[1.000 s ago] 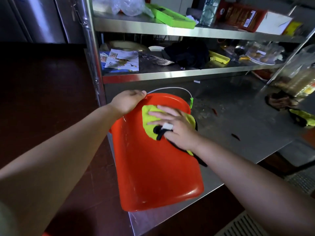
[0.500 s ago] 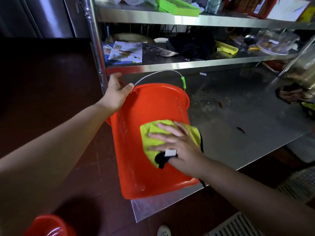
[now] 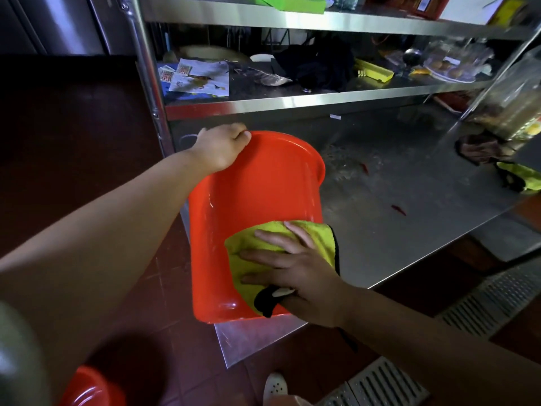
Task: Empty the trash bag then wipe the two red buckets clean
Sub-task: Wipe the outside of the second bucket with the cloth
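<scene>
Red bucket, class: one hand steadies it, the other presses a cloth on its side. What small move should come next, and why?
Probably slide the right hand and yellow cloth sideways across the bare wall of the red bucket. The cloth sits low near the base, much of the wall is uncovered, and the left hand grips the rim to steady it.

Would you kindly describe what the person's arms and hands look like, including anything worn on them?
Both forearms are bare with no sleeves in view. The left hand shows no glove, ring or watch. The right hand is also ungloved; a small white patch near its thumb cannot be identified.
</scene>
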